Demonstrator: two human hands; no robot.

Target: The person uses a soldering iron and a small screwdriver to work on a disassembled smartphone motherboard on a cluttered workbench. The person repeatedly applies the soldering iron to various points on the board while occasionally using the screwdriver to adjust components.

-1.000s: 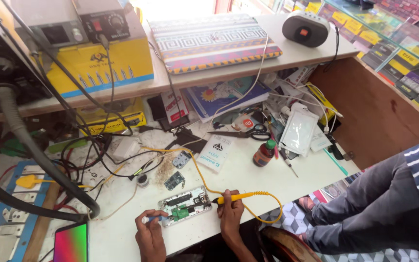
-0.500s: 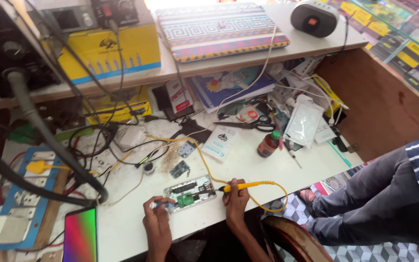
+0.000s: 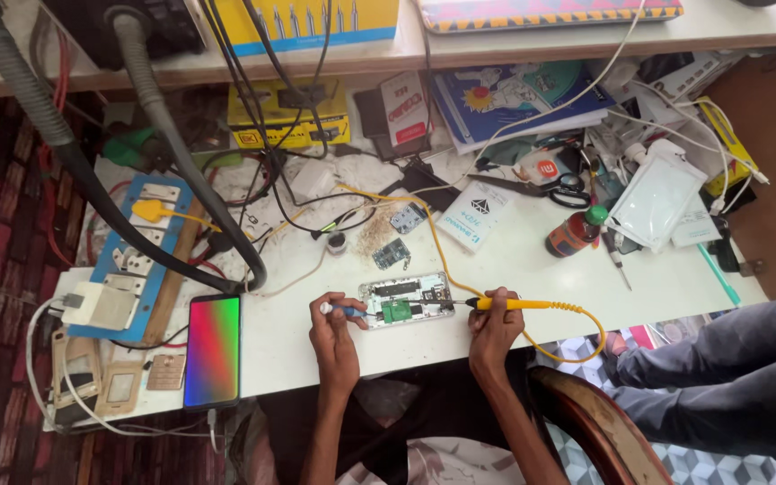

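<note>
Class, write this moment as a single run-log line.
left hand: holds blue-handled tool | right hand: holds yellow soldering iron | both tips at opened phone | white table

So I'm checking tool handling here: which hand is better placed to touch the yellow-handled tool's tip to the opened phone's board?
Right. The right hand already grips the yellow-handled tool, tip at the edge of the opened phone. The left hand holds a small blue-handled tool at the opposite edge.

Two hands (image 3: 334, 328), one opened phone (image 3: 406, 299), one yellow soldering iron (image 3: 518, 304), one bottle (image 3: 575, 232).
</note>
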